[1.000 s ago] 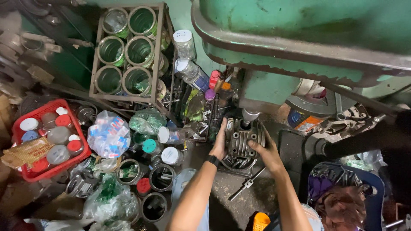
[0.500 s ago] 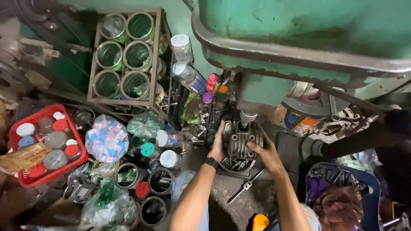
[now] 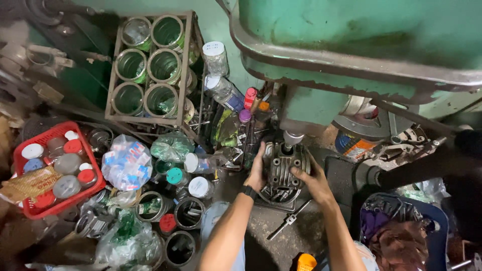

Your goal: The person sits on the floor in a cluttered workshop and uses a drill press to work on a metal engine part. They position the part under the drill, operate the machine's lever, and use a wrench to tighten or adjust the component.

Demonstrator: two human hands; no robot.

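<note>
A dark grey finned metal engine head (image 3: 283,170) sits on the grimy floor under a green machine (image 3: 351,45), with a short metal spindle (image 3: 291,138) coming down onto its top. My left hand (image 3: 257,170) grips its left side; a black wristband is on that wrist. My right hand (image 3: 314,180) rests over its right side, fingers on the upper face. A small metal wrench (image 3: 287,223) lies on the floor just below the part.
A metal rack of round tins (image 3: 148,65) stands at the upper left. A red basket of capped jars (image 3: 52,170) sits far left. Bottles, bags and open cans (image 3: 175,200) crowd the floor left of my arms. A blue bin of rags (image 3: 401,231) is at lower right.
My hands have stayed on the engine head with hardly any shift. The view has drifted slightly, so the clutter sits a little further left.
</note>
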